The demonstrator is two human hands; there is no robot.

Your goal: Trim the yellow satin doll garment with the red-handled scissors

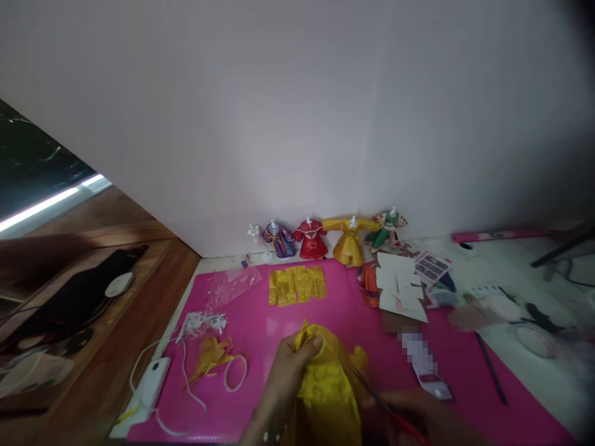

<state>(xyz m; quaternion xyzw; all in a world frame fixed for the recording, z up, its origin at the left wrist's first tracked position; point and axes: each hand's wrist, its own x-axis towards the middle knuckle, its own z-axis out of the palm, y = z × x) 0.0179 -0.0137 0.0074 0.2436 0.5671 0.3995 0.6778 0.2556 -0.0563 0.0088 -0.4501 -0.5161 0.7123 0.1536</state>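
Observation:
Bunched yellow fabric (pixel 325 378) hangs over the near part of the pink mat (pixel 251 347). My left hand (pixel 290 365) pinches its upper edge between thumb and fingers. At the lower right, my right hand (pixel 418 412) is wrapped round red-handled scissors (pixel 372 387), blurred by motion. The scissors' blades point up and left, against the right side of the fabric. Farther back on the mat lie flat yellow fabric pieces (pixel 297 285).
Small dressed figures in purple (pixel 279 240), red (pixel 310 240), yellow (pixel 351 243) and green (pixel 388 230) stand along the wall. Yellow scraps (pixel 211 358), a white power bank (pixel 153 381) and cable lie left. White card (pixel 400 285) and a phone (pixel 425 365) are right.

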